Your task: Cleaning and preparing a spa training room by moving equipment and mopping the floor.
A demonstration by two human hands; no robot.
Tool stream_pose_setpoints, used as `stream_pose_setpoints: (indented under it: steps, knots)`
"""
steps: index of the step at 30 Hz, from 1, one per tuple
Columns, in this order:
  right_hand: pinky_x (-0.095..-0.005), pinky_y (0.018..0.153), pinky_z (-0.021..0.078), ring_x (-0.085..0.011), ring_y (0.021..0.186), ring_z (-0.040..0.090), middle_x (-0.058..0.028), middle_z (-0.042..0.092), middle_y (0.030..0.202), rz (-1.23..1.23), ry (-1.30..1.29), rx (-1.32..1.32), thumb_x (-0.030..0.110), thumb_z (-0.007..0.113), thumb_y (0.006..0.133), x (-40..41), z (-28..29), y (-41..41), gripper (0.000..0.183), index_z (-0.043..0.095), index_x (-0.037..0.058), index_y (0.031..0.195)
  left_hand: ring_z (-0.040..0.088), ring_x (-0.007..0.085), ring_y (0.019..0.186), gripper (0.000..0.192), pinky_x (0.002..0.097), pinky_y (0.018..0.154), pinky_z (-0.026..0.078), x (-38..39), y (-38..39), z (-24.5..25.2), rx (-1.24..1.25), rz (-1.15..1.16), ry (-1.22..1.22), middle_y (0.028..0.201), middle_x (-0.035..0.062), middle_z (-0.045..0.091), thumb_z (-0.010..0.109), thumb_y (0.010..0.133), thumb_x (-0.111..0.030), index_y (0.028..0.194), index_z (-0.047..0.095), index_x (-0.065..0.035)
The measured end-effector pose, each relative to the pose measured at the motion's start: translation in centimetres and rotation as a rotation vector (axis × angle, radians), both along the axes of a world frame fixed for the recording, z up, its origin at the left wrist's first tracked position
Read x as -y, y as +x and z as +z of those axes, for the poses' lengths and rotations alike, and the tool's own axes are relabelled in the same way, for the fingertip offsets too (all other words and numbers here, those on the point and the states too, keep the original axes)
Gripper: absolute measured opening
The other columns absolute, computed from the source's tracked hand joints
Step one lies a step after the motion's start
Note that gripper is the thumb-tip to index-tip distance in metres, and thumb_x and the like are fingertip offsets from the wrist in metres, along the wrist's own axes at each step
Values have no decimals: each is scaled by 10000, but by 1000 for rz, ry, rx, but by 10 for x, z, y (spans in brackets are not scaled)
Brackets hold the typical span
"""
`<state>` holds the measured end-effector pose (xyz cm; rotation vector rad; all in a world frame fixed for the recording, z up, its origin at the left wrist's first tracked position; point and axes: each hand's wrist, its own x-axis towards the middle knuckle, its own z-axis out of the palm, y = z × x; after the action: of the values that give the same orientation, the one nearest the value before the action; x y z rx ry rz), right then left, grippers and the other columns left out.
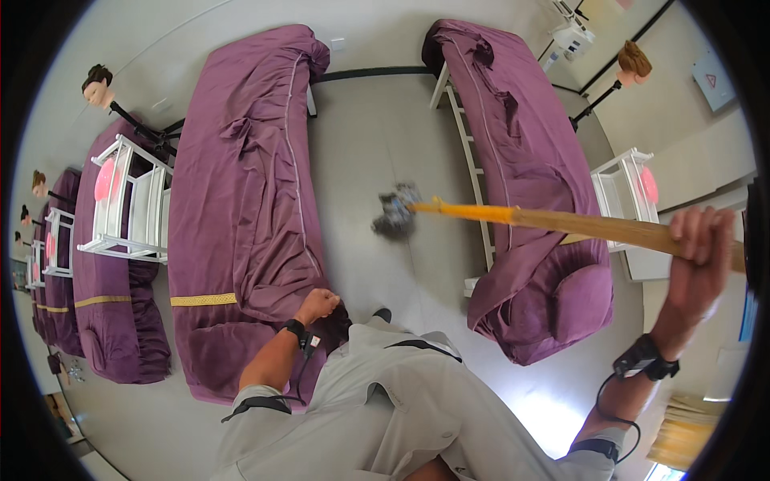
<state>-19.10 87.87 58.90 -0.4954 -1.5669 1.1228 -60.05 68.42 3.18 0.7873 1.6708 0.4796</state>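
Note:
My right hand [701,258], raised at the far right, grips the upper part of a wooden mop handle [601,228]. Orange-yellow wrapping covers the handle's lower length. At its end, a blurred grey mop head [397,210] is over the grey floor between two beds. My left hand [319,305] is curled into a fist at the near inner edge of the left massage bed [240,180]. No object shows in that fist; whether it touches the rumpled purple cover I cannot tell.
The right purple-covered bed [529,156] has exposed white frame bars [472,162]. White trolleys [135,198] [628,192] with pink bowls flank the beds. Mannequin heads [98,87] [633,63] stand on black stands. Further purple beds [111,324] line the left. A white appliance [571,39] is at the back right.

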Motion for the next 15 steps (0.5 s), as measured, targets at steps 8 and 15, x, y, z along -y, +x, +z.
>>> stream_pose_setpoints:
  steps: [8,15]
  knots:
    - [-434,920,467,-229,934,597,-129,622,909,-144,-12,127,23,522,928,-41,-172,-33,20,527,31,910,550,135,509,353,305,504,478,-104,39,17,4,-35,211,600,52,595,560,888,-306,755,628,14]
    - [-337,942,453,-236,1062,597,-142,646,1100,-240,-435,353,-12,640,839,-66,-346,-19,134,623,-26,971,627,162,711,507,299,597,535,-250,149,42,622,226,26,774,67,612,519,930,-518,997,572,-18]
